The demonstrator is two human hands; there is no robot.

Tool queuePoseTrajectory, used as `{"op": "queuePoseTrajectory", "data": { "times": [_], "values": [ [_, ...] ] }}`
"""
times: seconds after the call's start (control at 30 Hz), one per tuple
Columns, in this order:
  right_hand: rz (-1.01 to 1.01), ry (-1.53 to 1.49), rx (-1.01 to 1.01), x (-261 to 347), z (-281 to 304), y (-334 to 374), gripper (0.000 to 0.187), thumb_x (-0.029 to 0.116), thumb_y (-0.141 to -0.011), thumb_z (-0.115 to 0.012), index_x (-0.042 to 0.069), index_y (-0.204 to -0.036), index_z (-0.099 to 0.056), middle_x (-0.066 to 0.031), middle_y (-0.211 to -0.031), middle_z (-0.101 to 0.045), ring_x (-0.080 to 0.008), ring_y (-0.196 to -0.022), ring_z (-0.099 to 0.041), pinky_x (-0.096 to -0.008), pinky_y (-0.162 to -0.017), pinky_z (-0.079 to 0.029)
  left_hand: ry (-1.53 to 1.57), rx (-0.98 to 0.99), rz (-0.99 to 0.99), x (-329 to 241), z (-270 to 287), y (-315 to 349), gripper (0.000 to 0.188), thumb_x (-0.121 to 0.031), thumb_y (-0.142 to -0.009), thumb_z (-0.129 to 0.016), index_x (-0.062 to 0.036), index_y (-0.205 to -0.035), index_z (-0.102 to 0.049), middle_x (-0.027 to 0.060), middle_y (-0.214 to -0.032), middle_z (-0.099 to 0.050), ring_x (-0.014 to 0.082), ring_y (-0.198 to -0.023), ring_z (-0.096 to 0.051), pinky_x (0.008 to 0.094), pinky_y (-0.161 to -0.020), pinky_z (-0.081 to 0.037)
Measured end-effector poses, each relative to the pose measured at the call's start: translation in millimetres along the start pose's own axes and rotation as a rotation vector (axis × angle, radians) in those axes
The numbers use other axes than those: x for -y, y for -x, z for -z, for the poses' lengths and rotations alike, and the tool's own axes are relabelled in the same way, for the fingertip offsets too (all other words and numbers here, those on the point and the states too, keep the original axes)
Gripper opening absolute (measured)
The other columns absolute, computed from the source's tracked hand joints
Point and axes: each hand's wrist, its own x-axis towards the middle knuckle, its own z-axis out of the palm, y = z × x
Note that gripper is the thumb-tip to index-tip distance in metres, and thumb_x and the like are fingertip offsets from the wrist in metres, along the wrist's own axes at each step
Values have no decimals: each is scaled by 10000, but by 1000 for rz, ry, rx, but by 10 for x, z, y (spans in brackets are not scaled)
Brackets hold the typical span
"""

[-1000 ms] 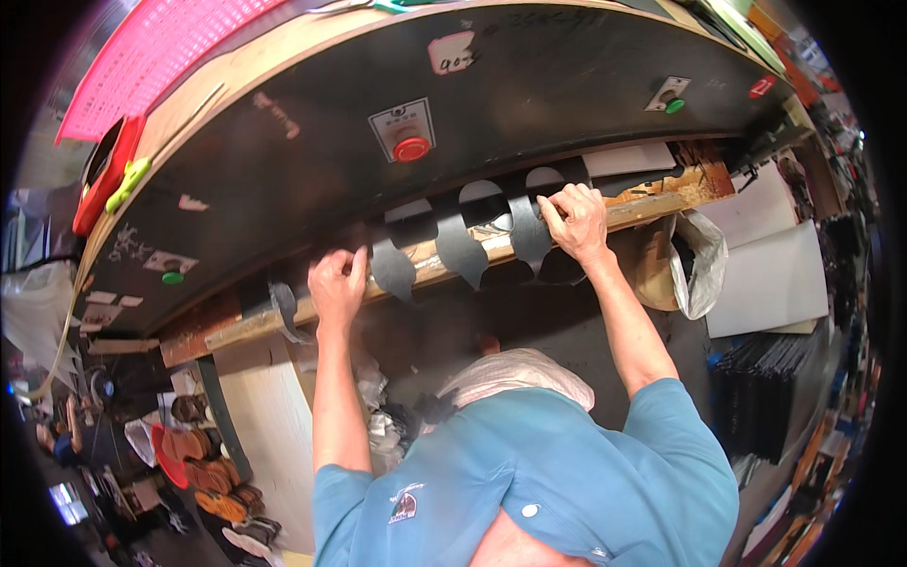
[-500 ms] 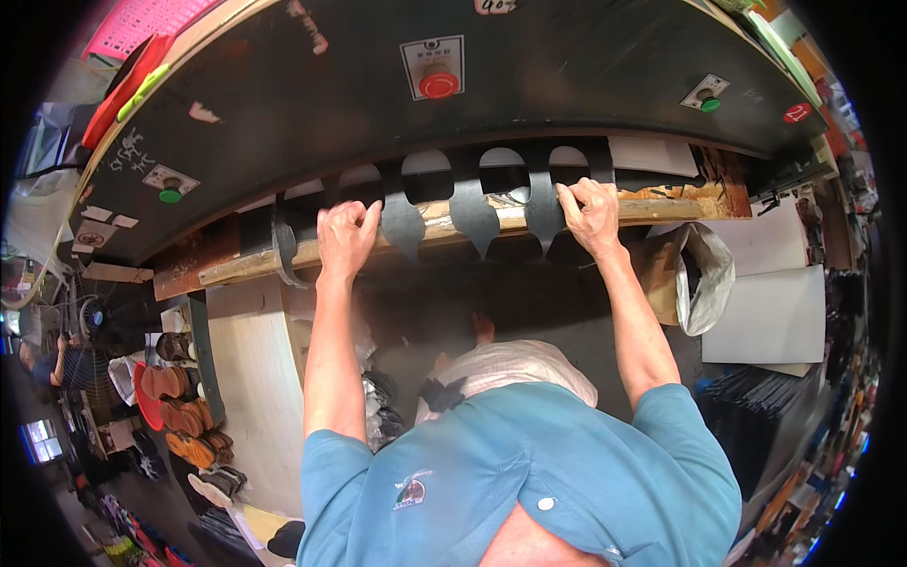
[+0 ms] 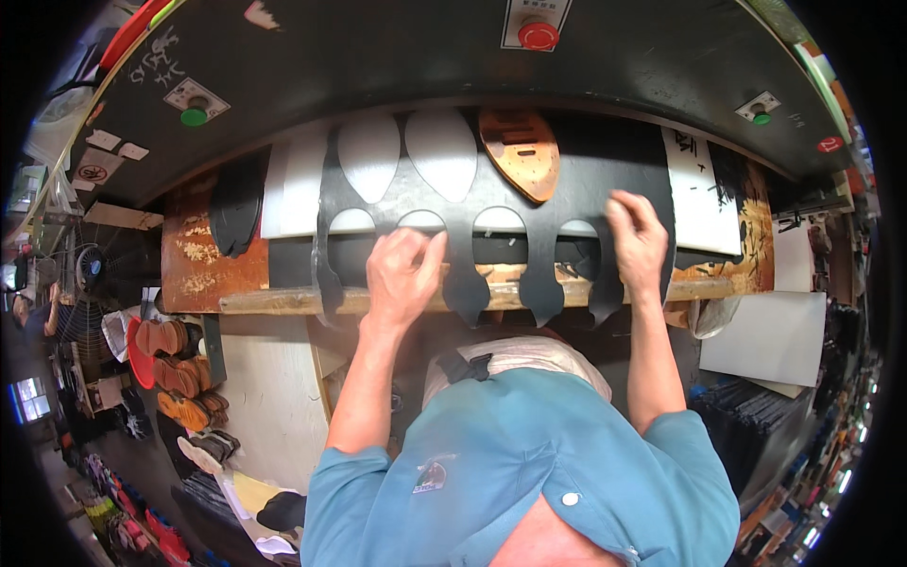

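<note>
A black sheet (image 3: 416, 189) with rows of cut-outs lies across the work table, its pointed strips reaching past the front edge. An orange-brown sole-shaped cutting die (image 3: 520, 156) rests on it near the far side. My left hand (image 3: 402, 274) is over a front strip left of centre, fingers curled and thumb against them; the part of the strip beneath is hidden. Over the sheet's right end, my right hand (image 3: 641, 241) also has its fingers curled, thumb toward the middle. I see nothing held in either hand.
A dark press beam (image 3: 359, 57) spans the far side, with a red button (image 3: 538, 36) and green buttons (image 3: 194, 115) on its front. A wooden rail (image 3: 265, 302) runs along the table edge. Dark sole-shaped pieces (image 3: 236, 203) lie left; a white board (image 3: 761, 338) is at right.
The view has shifted, showing more of the sheet and the cutting die. Both hands have come off the front edge and moved farther in over the sheet. The right hand has let go.
</note>
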Motion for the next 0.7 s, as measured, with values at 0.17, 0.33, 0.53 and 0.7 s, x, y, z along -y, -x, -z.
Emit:
{"op": "queuePoseTrajectory", "data": {
  "times": [0.17, 0.33, 0.53, 0.7],
  "values": [
    [98, 339, 297, 399, -765, -133, 921, 441, -804, -868, -64, -1502, -542, -345, -1527, -493, -454, -1372, -514, -486, -1181, -430, 117, -42, -137, -129, -476, -354, 198, -23, -984, -668, 16, -1172, -714, 216, -1172, -732, 387, -1169, -681, 435, -1005, -522],
    [150, 499, 316, 576, -928, 117, 889, 355, -709, -797, -20, -1487, -585, -413, -1569, -397, -553, -1394, -447, -510, -1188, -431, -48, 29, -155, -170, -713, -119, 376, -13, -984, -608, 53, -1353, -630, 254, -1436, -628, 441, -1442, -517, 533, -1192, -383],
    [-135, 6, 408, 658, -377, 293, 847, 282, -707, -868, -14, -1464, -627, -214, -1591, -484, -319, -1379, -568, -393, -1186, -449, -153, 105, -190, -314, -541, 292, 377, -90, -971, -672, 71, -1312, -665, 239, -1453, -607, 410, -1431, -515, 531, -1183, -398],
    [-309, -527, 435, 594, -107, 337, 816, 142, -764, -838, -71, -1502, -563, -142, -1375, -642, -207, -1223, -629, -316, -1091, -478, 171, 24, -175, -614, -533, 395, 547, -272, -930, -815, 89, -1308, -659, 253, -1355, -660, 424, -1337, -585, 524, -1119, -468]
  ]
}}
